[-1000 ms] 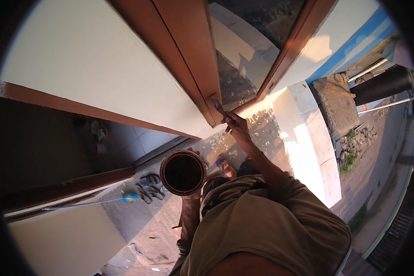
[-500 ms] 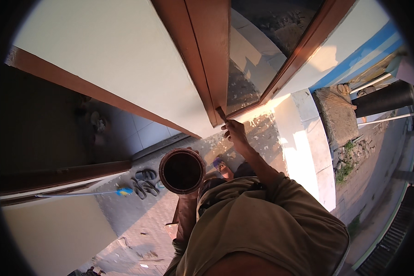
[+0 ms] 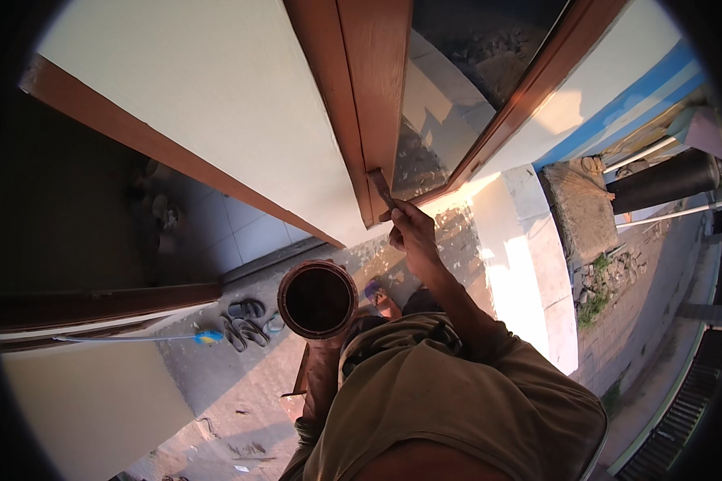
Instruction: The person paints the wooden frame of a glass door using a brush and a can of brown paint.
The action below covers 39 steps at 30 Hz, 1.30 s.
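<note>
My left hand [image 3: 324, 344] is wrapped round an open round can of dark brown paint [image 3: 318, 300], held upright at waist height. Much of that hand is hidden by the can. In my right hand [image 3: 415, 232], closed round its handle, is a paintbrush [image 3: 381, 186]. The brush tip rests against the lower part of a brown wooden window frame [image 3: 383, 104]. Beside the frame is a dark glass pane [image 3: 449, 96] that reflects the ground outside.
A white wall [image 3: 192, 96] separates the window from a dark doorway with a brown post [image 3: 176, 148]. Sandals [image 3: 245, 329] and a blue-headed broom [image 3: 208, 337] lie on the floor to the left. A concrete block [image 3: 582, 208] stands beyond the sunlit ledge at right.
My right hand has moved slightly, and the brush sits a little higher on the frame, more of it showing. My left hand keeps the can in about the same place.
</note>
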Motion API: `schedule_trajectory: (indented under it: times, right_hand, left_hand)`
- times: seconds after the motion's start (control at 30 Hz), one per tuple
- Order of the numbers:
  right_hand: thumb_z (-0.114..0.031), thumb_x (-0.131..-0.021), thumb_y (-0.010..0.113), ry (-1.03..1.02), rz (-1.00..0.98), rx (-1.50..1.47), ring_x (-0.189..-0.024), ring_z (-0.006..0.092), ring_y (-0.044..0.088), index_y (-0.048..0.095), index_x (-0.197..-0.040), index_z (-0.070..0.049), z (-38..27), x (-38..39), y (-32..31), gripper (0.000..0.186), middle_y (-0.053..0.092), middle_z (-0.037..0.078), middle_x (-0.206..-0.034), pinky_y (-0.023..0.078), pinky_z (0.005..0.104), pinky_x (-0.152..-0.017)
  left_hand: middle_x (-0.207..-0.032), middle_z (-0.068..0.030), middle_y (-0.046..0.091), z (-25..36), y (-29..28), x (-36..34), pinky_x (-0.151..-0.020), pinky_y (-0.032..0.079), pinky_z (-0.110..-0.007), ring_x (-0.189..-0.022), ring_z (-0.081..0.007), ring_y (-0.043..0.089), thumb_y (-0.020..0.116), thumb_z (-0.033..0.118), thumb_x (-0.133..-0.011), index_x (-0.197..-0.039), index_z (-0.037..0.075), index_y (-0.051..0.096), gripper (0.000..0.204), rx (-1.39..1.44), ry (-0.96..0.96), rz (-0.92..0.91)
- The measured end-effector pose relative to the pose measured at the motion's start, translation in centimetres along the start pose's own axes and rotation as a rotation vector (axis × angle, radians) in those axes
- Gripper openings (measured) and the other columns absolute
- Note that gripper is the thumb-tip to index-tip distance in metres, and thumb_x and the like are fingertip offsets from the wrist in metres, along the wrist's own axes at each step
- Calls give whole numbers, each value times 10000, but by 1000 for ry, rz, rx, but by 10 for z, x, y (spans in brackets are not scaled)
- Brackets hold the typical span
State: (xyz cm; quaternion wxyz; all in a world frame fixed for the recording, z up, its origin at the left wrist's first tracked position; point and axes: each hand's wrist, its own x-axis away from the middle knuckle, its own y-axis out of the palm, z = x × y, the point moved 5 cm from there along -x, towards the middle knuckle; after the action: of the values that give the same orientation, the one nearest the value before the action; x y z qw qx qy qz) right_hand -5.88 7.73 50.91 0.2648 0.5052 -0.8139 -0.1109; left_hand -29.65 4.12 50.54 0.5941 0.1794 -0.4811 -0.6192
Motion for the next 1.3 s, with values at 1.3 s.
schedule_trajectory:
  times: [1.3]
  right_hand:
    - [-214, -1074, 575, -151, -20, 151, -510, 30, 452, 658, -1275, 9, -65, 13, 2, 312, 653, 28, -877, 375, 205, -452]
  left_hand:
    - [-1415, -193, 598, -2, 15, -6, -760, 654, -421, -1227, -369, 644, 520, 564, -1017, -1464, 125, 507, 627, -47, 108, -88]
